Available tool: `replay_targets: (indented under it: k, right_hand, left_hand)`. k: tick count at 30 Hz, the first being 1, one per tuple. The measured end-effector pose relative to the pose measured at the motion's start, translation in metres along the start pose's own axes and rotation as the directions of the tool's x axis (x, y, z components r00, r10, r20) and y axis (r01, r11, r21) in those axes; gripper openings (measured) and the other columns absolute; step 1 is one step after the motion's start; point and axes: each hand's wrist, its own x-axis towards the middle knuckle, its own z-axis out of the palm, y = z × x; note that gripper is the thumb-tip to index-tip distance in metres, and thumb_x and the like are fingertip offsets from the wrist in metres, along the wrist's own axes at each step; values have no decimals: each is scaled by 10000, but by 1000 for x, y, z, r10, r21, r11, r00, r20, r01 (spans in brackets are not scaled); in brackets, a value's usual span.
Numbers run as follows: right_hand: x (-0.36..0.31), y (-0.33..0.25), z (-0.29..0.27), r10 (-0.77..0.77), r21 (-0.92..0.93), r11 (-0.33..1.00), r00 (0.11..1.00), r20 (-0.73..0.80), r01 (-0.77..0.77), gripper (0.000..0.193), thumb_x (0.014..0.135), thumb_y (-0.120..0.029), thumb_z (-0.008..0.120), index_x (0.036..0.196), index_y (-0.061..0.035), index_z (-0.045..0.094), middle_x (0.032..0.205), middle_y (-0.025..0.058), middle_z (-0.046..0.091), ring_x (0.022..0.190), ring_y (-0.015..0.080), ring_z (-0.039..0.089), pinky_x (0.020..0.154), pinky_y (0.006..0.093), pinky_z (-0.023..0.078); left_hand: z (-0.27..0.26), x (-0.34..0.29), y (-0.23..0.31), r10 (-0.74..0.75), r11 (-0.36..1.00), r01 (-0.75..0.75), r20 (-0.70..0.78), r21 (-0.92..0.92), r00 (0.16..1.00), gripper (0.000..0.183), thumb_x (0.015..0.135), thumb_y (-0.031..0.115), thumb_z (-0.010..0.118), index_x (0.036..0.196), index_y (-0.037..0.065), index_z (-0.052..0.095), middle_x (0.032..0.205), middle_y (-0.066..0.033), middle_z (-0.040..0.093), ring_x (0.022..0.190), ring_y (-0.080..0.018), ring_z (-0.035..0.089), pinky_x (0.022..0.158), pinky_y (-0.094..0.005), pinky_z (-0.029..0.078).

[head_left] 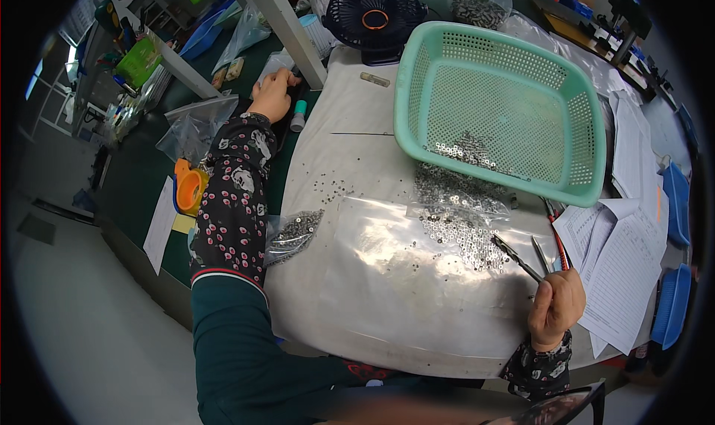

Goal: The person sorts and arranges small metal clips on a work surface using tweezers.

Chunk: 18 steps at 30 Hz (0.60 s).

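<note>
At the right side of the white-covered counter (342, 112), the right hand (555, 309) pinches a slim dark metal tool (519, 259), its tip at small silvery ring-like metal pieces (477, 242). Near a grey-and-green cylinder (299, 116), the left hand (273, 96) is loosely bent; whether it grips anything, I cannot tell.

The left arm (232, 209) stretches forward along the left edge of the bench (335, 112), its left hand (272, 97) palm down, fingers bent; the right hand (557, 306), thumb and fingers pinched, sits toward the near right corner.
</note>
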Motion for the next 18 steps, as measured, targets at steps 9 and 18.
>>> replay_targets:
  k: [9,18]
  right_hand:
    - [-5,-1,4,15,-26,1000,1000,-7,-15,103,761,-54,550,673,-6,527,583,92,499,500,249,460,464,327,325]
    - [-10,-19,3,22,-15,1000,1000,-17,-22,126,776,-58,548,672,8,526,596,113,493,519,265,469,469,333,334]
  left_hand:
    - [0,-5,-3,10,1000,-10,-5,-20,1000,326,714,-29,486,1001,109,416,1083,-86,538,1166,-281,409,950,-596,223]
    - [-46,-49,-37,67,992,-76,-87,-102,994,336,675,-65,447,963,104,406,1118,-41,556,1108,-275,435,916,-415,283]
